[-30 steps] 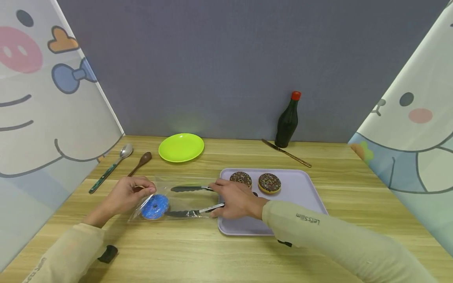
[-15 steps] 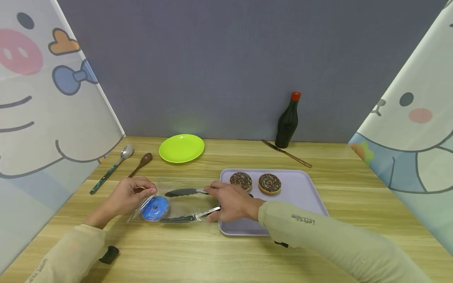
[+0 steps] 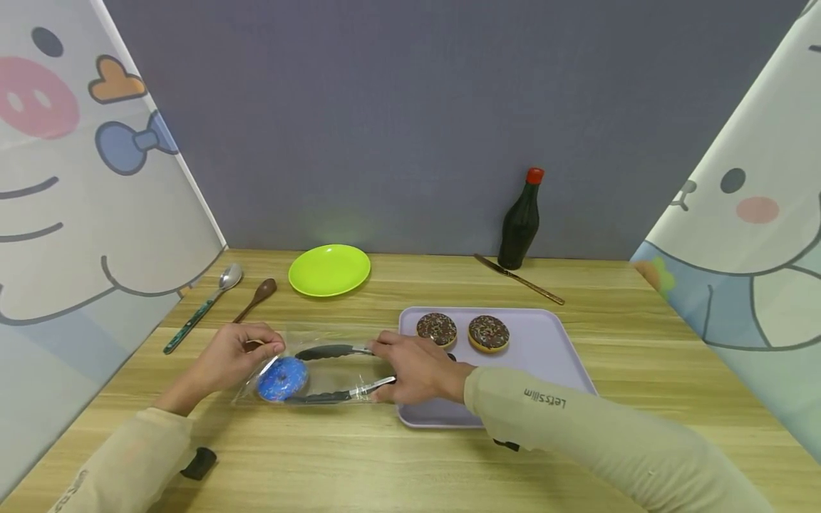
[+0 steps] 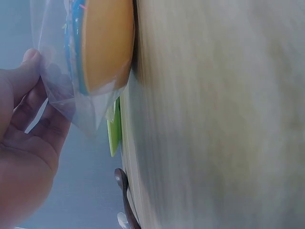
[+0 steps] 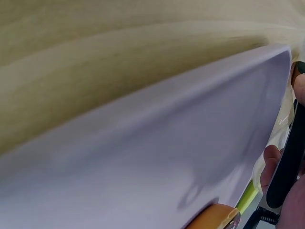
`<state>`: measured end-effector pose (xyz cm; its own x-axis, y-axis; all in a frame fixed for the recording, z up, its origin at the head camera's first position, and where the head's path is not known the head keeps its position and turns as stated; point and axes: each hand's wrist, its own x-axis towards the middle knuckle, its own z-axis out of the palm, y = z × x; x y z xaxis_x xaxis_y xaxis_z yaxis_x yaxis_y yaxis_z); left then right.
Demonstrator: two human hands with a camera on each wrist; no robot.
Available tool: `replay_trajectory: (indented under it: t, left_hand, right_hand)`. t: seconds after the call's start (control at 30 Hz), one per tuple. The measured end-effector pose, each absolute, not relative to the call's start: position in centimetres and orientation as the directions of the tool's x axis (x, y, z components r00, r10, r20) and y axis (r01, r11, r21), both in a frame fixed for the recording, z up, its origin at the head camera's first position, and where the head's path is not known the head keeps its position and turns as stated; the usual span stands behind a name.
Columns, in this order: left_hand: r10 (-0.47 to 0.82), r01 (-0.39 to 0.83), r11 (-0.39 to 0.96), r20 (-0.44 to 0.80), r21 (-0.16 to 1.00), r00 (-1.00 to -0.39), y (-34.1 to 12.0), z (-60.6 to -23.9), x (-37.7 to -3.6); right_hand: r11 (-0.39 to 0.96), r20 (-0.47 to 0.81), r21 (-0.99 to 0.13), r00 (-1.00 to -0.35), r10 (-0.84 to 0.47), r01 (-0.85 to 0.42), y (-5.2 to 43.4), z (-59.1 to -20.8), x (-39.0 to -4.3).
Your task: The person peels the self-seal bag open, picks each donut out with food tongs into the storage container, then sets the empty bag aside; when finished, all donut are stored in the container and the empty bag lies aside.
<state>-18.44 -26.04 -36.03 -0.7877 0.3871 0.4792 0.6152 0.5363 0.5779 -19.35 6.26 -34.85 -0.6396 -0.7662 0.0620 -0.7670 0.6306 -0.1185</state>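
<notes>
A doughnut with blue icing (image 3: 282, 379) lies inside a clear plastic bag (image 4: 59, 90) near its left end. My left hand (image 3: 232, 356) pinches the bag's film between thumb and fingers, right beside the doughnut. My right hand (image 3: 420, 367) grips tongs (image 3: 328, 351) with black tips. Their arms are spread apart, reaching into the bag from the right. One tip is at the doughnut's upper right edge, the other at its lower right edge. The right hand is over the left side of a lilac tray (image 3: 535, 356) and hides the tongs' handle in the head view.
Two chocolate doughnuts (image 3: 489, 333) sit on the tray. Behind are a green plate (image 3: 329, 271), a knife (image 3: 518, 278) and a dark bottle (image 3: 520, 224). A metal spoon (image 3: 204, 308) and a wooden spoon (image 3: 255, 298) lie at left. Printed panels flank the wooden table (image 3: 321, 463).
The right hand and the tongs have shifted left, bringing the tips from just right of the doughnut to its edges. The left hand and the doughnut have stayed nearly in place.
</notes>
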Motion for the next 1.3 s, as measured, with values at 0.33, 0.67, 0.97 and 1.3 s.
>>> replay_trajectory:
  t: [0.33,0.67,0.97,1.3]
  left_hand:
    - [0.392,0.618,0.544,0.479,0.568,-0.785,-25.9,-36.0,-18.3]
    - [0.383,0.618,0.557,0.489,0.555,-0.784,-26.2,-36.1,-18.1]
    - [0.379,0.608,0.564,0.479,0.558,-0.792,-26.4,-35.9,-18.2]
    - [0.369,0.602,0.564,0.48,0.565,-0.796,-26.8,-36.1,-18.0]
  right_hand:
    - [0.621,0.083,-0.082,-0.626,-0.775,-0.78,6.7,-34.8,-19.0]
    - [0.645,0.085,-0.137,-0.658,-0.748,-0.752,8.4,-34.2,-18.3]
    - [0.659,0.178,-0.139,-0.673,-0.718,-0.739,12.2,-34.2,-17.3]
    - [0.698,0.23,-0.183,-0.721,-0.654,-0.692,16.1,-34.2,-15.9]
